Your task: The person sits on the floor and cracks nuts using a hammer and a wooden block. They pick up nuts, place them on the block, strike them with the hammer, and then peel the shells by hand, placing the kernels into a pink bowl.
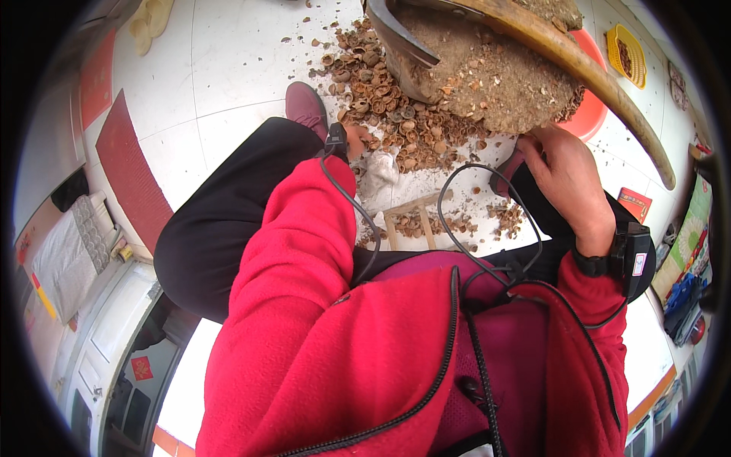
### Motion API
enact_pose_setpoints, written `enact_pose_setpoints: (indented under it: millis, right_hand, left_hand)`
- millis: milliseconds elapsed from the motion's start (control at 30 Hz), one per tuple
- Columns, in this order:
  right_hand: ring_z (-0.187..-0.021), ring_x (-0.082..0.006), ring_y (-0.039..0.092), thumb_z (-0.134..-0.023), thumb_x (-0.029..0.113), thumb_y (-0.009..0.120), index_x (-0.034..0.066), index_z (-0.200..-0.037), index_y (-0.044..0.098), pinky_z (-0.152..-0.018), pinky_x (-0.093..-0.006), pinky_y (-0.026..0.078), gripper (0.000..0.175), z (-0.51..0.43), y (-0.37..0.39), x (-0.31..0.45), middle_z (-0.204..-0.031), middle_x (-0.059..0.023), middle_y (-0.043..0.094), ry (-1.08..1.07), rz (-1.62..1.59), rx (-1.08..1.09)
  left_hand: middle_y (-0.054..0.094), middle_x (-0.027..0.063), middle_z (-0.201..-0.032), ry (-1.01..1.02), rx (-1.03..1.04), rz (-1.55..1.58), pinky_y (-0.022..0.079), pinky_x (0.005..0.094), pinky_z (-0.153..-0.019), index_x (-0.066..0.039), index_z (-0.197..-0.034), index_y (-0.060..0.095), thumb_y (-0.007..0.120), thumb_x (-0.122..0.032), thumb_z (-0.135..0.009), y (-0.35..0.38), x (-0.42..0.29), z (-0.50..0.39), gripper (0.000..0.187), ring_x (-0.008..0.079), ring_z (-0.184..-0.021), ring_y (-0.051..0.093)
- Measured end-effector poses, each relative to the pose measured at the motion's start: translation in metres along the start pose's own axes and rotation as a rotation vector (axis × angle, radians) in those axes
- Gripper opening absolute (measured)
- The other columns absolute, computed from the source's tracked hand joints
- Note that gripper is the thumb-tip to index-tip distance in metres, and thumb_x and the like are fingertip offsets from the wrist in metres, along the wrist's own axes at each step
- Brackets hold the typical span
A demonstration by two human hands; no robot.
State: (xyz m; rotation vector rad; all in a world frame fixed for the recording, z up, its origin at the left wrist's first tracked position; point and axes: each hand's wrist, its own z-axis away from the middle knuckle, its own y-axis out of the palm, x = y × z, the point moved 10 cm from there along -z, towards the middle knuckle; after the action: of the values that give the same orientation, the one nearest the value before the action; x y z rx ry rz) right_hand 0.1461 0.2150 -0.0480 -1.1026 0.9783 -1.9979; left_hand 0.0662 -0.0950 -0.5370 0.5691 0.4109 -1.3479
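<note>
My left hand reaches down at the near left edge of a heap of cracked walnut shells. Its fingers are partly hidden, and what they hold cannot be made out. Beside it lies a crumpled whitish cloth. My right hand is bent at the near edge of a rough chopping block strewn with shell crumbs. Whether its fingertips grip anything is unclear. Across the block rests an adze-like tool with an iron head and a long curved wooden handle.
Beyond the block are a red plastic basin and a yellow basket with brown pieces inside. A wooden frame lies among shells between my legs. A black cable loops before my chest. A dark red mat lies left.
</note>
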Motion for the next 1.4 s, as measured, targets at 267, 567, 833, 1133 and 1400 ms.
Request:
enact_pose_setpoints:
  millis: [267,567,833,1133,1400]
  right_hand:
    - [-0.082,-0.0441,0.061,-0.090,0.017,0.061,-0.0029,-0.097,0.062,-0.070,-0.0473,0.048,0.021,0.001,0.004,-0.002,-0.084,-0.0244,0.063,0.004,-0.030,0.054]
    - [-0.084,-0.0408,0.063,-0.091,0.014,0.059,-0.0019,-0.102,0.063,-0.073,-0.0458,0.049,0.020,0.021,0.006,0.036,-0.087,-0.0222,0.064,-0.253,-0.167,0.056]
    - [-0.072,-0.0250,0.063,-0.089,0.014,0.066,-0.0014,-0.108,0.062,-0.067,-0.0360,0.051,0.025,0.030,-0.004,0.094,-0.081,-0.0165,0.063,-0.430,-0.707,-0.079]
    - [-0.084,-0.0076,0.062,-0.091,0.004,0.066,-0.0030,-0.119,0.059,-0.073,-0.0238,0.053,0.029,0.042,-0.024,0.121,-0.098,-0.0049,0.066,-0.433,-1.134,-0.069]
    - [-0.081,-0.0018,0.057,-0.096,0.003,0.062,0.0002,-0.129,0.052,-0.061,-0.0166,0.042,0.034,0.046,-0.027,0.109,-0.111,-0.0019,0.063,-0.366,-1.324,-0.012]
  left_hand:
    - [0.072,0.0104,-0.097,-0.057,-0.172,-0.150,0.057,0.0409,-0.073,-0.005,-0.111,0.073,0.063,-0.002,-0.085,0.019,-0.030,0.014,0.027,0.0226,-0.084,0.070]
    - [0.071,0.0079,-0.079,-0.031,-0.175,-0.121,0.057,0.0294,-0.059,0.004,-0.085,0.070,0.068,-0.013,-0.087,-0.019,-0.182,0.121,0.017,0.0156,-0.060,0.067]
    - [0.064,0.0043,-0.083,0.386,-0.053,-0.190,0.053,0.0271,-0.073,0.002,-0.091,0.061,0.062,-0.012,-0.094,0.029,-0.374,0.276,0.014,0.0129,-0.077,0.064]
    - [0.064,0.0048,-0.090,0.659,-0.199,-0.134,0.051,0.0254,-0.072,0.000,-0.095,0.055,0.058,-0.005,-0.095,0.087,-0.442,0.374,0.006,0.0106,-0.079,0.063]
    - [0.064,0.0052,-0.094,0.783,-0.192,0.116,0.053,0.0252,-0.073,0.000,-0.113,0.056,0.053,-0.014,-0.101,0.081,-0.448,0.370,0.019,0.0113,-0.081,0.065]
